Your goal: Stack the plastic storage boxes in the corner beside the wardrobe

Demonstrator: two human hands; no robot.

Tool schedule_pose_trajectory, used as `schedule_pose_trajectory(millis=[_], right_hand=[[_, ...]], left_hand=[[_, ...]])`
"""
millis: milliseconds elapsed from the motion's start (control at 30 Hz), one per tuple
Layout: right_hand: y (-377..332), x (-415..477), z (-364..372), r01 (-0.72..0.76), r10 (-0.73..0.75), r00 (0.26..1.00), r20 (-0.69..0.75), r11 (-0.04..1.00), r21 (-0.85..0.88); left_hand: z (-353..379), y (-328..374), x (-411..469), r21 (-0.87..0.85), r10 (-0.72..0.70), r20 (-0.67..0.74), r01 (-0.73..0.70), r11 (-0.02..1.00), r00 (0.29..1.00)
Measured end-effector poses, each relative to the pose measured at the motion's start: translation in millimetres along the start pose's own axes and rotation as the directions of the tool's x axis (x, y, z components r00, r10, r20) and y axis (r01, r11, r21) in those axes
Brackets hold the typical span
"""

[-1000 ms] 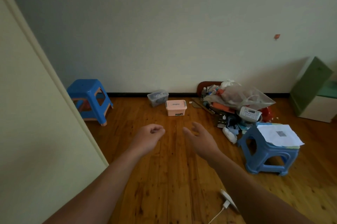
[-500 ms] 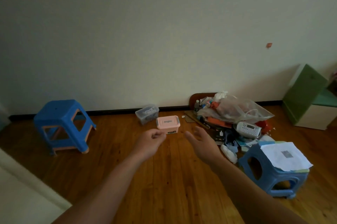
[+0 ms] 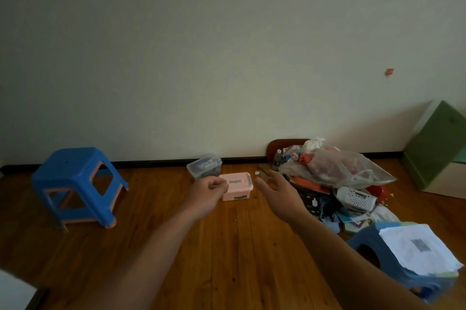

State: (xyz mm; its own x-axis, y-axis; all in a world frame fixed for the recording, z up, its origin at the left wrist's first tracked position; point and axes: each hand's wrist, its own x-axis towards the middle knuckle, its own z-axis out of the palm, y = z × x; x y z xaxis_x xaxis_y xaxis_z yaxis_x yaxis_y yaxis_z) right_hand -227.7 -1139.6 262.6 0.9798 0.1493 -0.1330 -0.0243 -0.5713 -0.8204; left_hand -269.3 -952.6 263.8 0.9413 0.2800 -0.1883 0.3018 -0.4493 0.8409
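Grip: left hand [image 3: 207, 194] curled on nothing, right hand [image 3: 280, 194] spread open.
Pink box [image 3: 238, 188] on the floor [image 3: 227, 246] just beyond both, clear box [image 3: 204, 167] behind it at the wall [image 3: 227, 57]; clutter pile [image 3: 336, 176] right, blue stool [image 3: 75, 181] left.

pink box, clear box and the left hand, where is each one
pink box [image 3: 238, 183]: head view, on its lid.
clear box [image 3: 204, 167]: head view, on its see-through front wall.
left hand [image 3: 206, 193]: head view, on the back of the hand.
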Motion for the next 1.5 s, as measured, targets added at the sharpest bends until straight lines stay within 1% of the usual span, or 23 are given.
schedule_pose_trajectory(millis=[233, 333, 533, 667, 767, 833, 1000, 1133, 1233, 1333, 1500], right_hand=[[11.2, 74.8, -14.1, 0.013, -0.013, 1.0, 0.009, 0.999, 0.035], [22.0, 118.7, -31.2, 0.004, -0.004, 1.0, 0.008, 1.0, 0.012], [40.4, 213.4, -69.9, -0.001, 0.002, 0.999, 0.037, 1.0, -0.027], [49.2, 255.8, -79.1, -0.004, 0.008, 0.997, 0.073, 0.998, -0.057], [51.0, 279.8, -77.1, -0.003, 0.011, 0.995, 0.098, 0.997, -0.074], [51.8, 299.7, -75.4, -0.013, 0.018, 0.994, 0.105, 0.999, -0.053], [52.9, 341.3, -69.3, -0.033, 0.04, 0.99, 0.135, 0.998, -0.057], [49.4, 384.3, -59.7, -0.032, 0.043, 0.991, 0.127, 0.995, -0.09], [39.7, 430.1, -46.8, -0.034, 0.045, 0.991, 0.13, 0.996, -0.083], [29.6, 458.9, -36.8, -0.024, 0.035, 0.99, 0.138, 0.997, -0.079], [3.6, 529.3, -0.3, -0.007, 0.021, 0.987, 0.159, 0.996, -0.089]], left_hand=[[20.3, 13.7, 73.6, -0.02, 0.009, -0.01, -0.01, 1.0, 1.0], [38.6, 23.3, 112.7, -0.018, 0.001, -0.005, -0.001, 1.0, 1.0], [81.0, 49.5, 195.4, -0.041, -0.059, -0.01, 0.059, 0.997, 0.998], [98.0, 60.6, 232.2, -0.069, -0.078, -0.003, 0.077, 0.995, 0.997], [102.2, 61.9, 252.9, -0.05, -0.08, -0.006, 0.08, 0.996, 0.997], [103.3, 61.9, 273.3, -0.043, -0.084, -0.009, 0.084, 0.996, 0.996], [103.4, 58.5, 317.3, -0.078, -0.094, -0.016, 0.092, 0.993, 0.995], [100.3, 51.9, 361.0, -0.088, -0.102, -0.005, 0.101, 0.991, 0.995], [89.6, 47.8, 409.1, -0.071, -0.103, 0.017, 0.104, 0.992, 0.995], [80.6, 47.3, 440.3, -0.077, -0.098, 0.003, 0.098, 0.992, 0.995], [56.2, 35.2, 511.2, -0.103, -0.137, -0.009, 0.136, 0.985, 0.991]])
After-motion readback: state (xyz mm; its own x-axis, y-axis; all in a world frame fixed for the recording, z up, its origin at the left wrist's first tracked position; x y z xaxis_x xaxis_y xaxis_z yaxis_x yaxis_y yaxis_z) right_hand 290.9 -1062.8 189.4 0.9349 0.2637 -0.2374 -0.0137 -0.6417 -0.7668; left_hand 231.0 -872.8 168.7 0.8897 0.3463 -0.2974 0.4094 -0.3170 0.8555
